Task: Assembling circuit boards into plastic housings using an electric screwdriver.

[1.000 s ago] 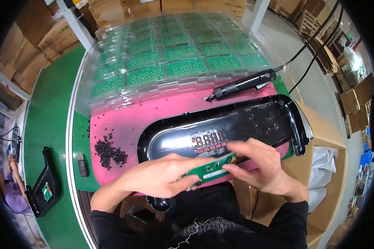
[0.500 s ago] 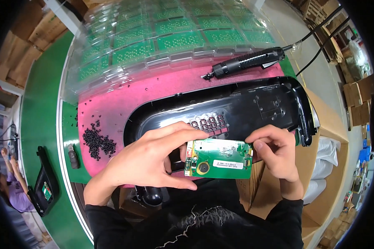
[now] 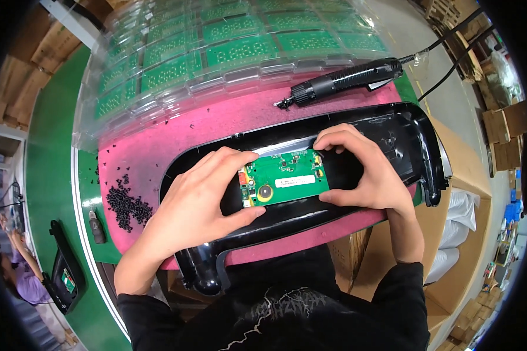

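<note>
A green circuit board (image 3: 287, 167) with a white label and a round component lies level over the middle of a black plastic housing (image 3: 216, 153). My left hand (image 3: 202, 196) grips the board's left end between thumb and fingers. At the opposite end, my right hand (image 3: 366, 169) holds its corners, thumb on the near edge and fingertips on the far one. The board covers the housing's display area. Whether it rests on the housing or hovers just above, I cannot tell.
Behind the housing, a black electric screwdriver (image 3: 345, 82) lies on the pink mat (image 3: 140, 158). A pile of small black screws (image 3: 127, 205) sits at left. Clear trays (image 3: 216, 55) of green boards stand at the back. An open carton (image 3: 439, 234) stands at right; another person (image 3: 26, 275) works far left.
Both hands have carried the circuit board away from my body and down over the housing, hiding the display digits. My right hand has spread to hold the board's far and near edges.
</note>
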Tool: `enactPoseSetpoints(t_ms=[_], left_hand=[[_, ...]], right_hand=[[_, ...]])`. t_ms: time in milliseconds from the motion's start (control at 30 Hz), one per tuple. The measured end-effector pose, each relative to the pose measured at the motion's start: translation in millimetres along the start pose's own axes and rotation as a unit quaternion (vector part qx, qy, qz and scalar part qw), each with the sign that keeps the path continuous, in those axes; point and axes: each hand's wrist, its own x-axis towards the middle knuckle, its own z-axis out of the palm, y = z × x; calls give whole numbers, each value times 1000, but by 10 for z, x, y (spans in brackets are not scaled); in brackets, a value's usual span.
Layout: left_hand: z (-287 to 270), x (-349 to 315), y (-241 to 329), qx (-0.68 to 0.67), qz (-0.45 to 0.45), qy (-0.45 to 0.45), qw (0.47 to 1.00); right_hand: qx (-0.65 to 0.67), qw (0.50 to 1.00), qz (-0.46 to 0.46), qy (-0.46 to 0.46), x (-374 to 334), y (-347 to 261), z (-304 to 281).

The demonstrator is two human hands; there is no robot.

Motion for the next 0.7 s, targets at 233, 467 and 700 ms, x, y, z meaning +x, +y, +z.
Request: enactPoseSetpoints(t_ms=[233, 467, 700], left_hand=[[32, 16, 31, 79, 2, -6, 997], [29, 29, 18, 119, -10, -27, 992], [22, 28, -4, 122, -7, -36, 992]], right_hand=[[-38, 999, 22, -13, 7, 11, 72], [-90, 996, 7, -15, 0, 11, 102], [-100, 995, 17, -19, 1, -5, 120]])
